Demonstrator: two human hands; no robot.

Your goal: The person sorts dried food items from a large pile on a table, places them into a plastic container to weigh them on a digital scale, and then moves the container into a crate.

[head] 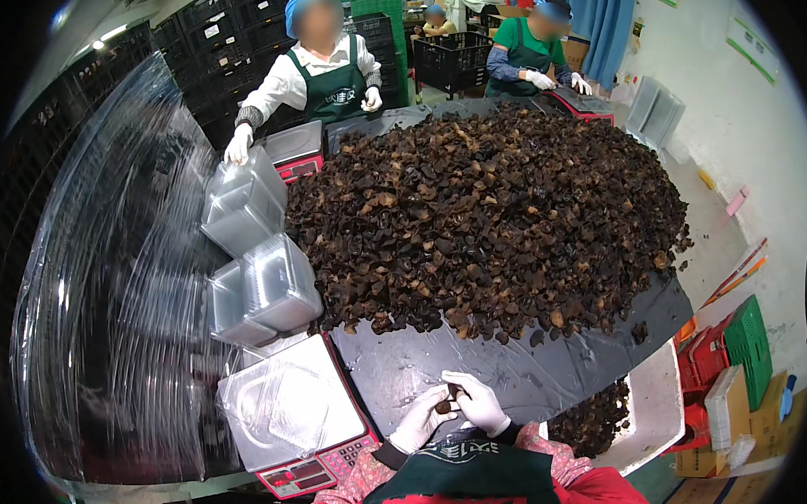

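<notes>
A large heap of dark brown wood ear mushrooms (486, 222) covers most of the table, which is lined with black plastic sheet (399, 360). At the near edge, my white-gloved left hand (420, 418) and my gloved right hand (479, 400) meet, holding a small dark mushroom piece (444, 407) between their fingers. To the left of my hands lies a digital scale (295, 409) with a red body, its pan wrapped in clear film. Beyond it stand stacks of clear plastic trays (277, 283) beside the heap.
Across the table, a co-worker in a green apron (326, 90) touches more clear trays (244, 198); another (534, 51) works at a far scale (582, 104). A white bin of mushrooms (660, 412) stands at near right. Film-wrapped goods (131, 308) rise at left.
</notes>
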